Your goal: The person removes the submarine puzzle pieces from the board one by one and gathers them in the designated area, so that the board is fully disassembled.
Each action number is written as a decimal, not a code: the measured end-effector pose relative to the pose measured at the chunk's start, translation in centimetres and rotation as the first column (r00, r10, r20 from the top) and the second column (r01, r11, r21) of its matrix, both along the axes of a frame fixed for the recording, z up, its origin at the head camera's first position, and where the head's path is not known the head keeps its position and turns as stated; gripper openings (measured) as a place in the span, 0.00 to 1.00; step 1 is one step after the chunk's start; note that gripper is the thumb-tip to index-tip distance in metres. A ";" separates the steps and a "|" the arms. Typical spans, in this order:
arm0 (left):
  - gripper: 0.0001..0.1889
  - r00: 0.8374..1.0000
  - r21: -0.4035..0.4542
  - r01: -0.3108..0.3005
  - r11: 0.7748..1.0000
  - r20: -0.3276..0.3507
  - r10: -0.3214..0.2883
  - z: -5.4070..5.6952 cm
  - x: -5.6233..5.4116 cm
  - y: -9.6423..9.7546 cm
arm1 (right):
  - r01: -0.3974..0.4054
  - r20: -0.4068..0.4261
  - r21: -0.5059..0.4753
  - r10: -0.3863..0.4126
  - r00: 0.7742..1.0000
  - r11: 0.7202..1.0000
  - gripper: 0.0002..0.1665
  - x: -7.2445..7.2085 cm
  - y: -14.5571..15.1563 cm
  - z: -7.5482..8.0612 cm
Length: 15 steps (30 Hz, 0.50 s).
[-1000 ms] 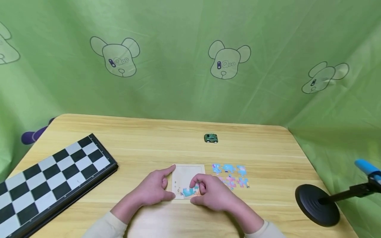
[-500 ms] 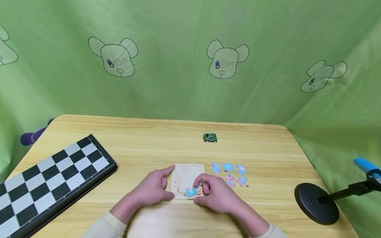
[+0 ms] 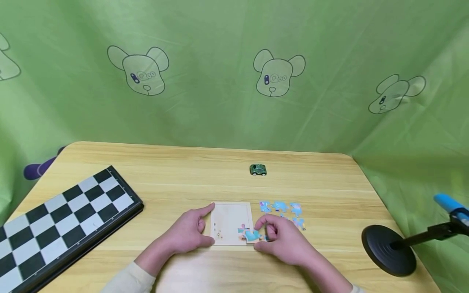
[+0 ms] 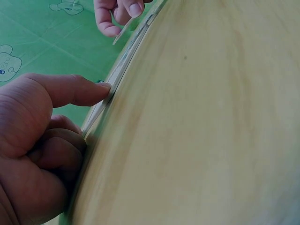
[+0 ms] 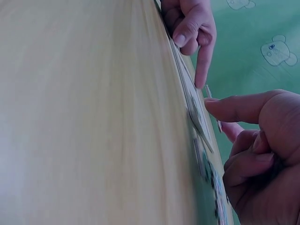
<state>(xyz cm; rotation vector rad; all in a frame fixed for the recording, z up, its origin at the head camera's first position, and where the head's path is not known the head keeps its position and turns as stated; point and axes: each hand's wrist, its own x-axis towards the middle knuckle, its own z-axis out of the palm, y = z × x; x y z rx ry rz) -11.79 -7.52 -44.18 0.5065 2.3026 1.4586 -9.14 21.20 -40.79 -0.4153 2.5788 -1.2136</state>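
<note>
In the head view, a pale wooden puzzle tray lies flat at the front middle of the table. My left hand rests along the tray's left side, index finger at the upper corner and thumb at the lower one; its other fingers are curled under. Between thumb and index finger, my right hand pinches a blue-and-orange puzzle piece, tilted over the tray's lower right edge. A small pink-and-blue patch shows just left of it. Several loose puzzle pieces lie right of the tray, some hidden behind my right hand.
A black-and-white chessboard covers the table's left side. A small green toy car stands beyond the tray. At the right is a stand with a round black base. Green curtain surrounds the table's back and sides.
My right hand has moved rightward with the blue-and-orange puzzle piece, from over the tray's lower middle to its right edge. My left hand has stayed at the tray's left side.
</note>
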 end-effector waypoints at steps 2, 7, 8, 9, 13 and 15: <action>0.51 1.000 -0.002 0.001 1.000 0.000 -0.001 0.0 0.0 0.0 | 0.011 0.000 -0.004 -0.011 1.000 1.000 0.20 0.1 0.5 0.1; 0.51 1.000 0.002 0.001 1.000 -0.002 -0.001 0.1 0.1 0.1 | 0.023 0.014 -0.033 -0.023 1.000 0.999 0.20 0.4 1.6 0.4; 0.51 1.000 0.004 0.002 1.000 -0.002 -0.002 0.1 0.1 0.1 | 0.025 0.015 -0.036 -0.025 1.000 0.999 0.20 0.4 1.8 0.4; 0.51 1.000 0.006 0.003 1.000 -0.003 -0.003 0.2 0.1 0.1 | 0.032 0.019 -0.036 -0.031 0.999 0.999 0.20 0.5 2.1 0.5; 0.51 1.000 0.009 0.003 1.000 -0.008 -0.003 0.1 0.1 0.1 | 0.058 0.024 -0.017 -0.058 0.998 0.998 0.20 0.6 2.9 0.5; 0.51 1.000 0.008 0.003 1.000 -0.010 -0.003 0.1 0.1 0.1 | 0.071 0.027 -0.009 -0.071 0.997 0.997 0.20 0.7 3.4 0.4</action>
